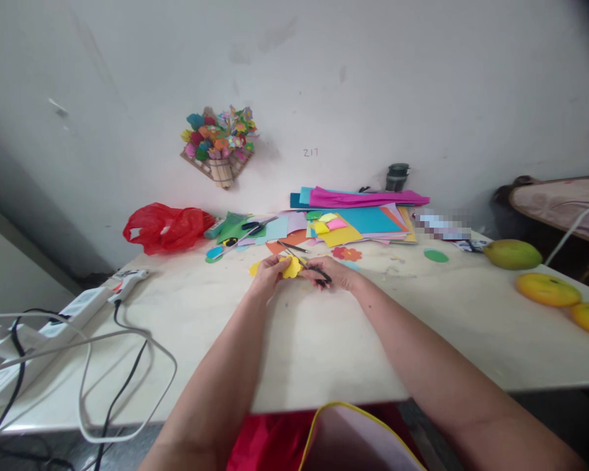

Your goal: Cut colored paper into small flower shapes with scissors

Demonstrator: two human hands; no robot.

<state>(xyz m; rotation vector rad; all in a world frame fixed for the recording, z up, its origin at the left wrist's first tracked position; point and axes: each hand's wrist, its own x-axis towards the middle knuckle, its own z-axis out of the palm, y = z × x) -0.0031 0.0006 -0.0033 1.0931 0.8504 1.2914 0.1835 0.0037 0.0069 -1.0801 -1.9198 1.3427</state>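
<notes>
My left hand [267, 276] pinches a piece of yellow paper [291, 267] with a scalloped, flower-like edge, held just above the table. Black-handled scissors [322, 276] are gripped in my right hand [336, 271], fingers through the handles. Their blades point left and meet the yellow paper's edge; how far apart they are is hard to tell. A red-orange paper flower [347, 254] lies just beyond my right hand, with a bit of light blue paper beside it. A dark pen [294, 247] lies behind the yellow piece.
Coloured paper sheets [368, 222] are stacked against the wall. A red plastic bag [164, 227] and a second pair of scissors [258, 226] lie at back left. A power strip [73, 314] with loose cables occupies the left edge. Mangoes [513, 254] sit at right, near a green paper oval [436, 256].
</notes>
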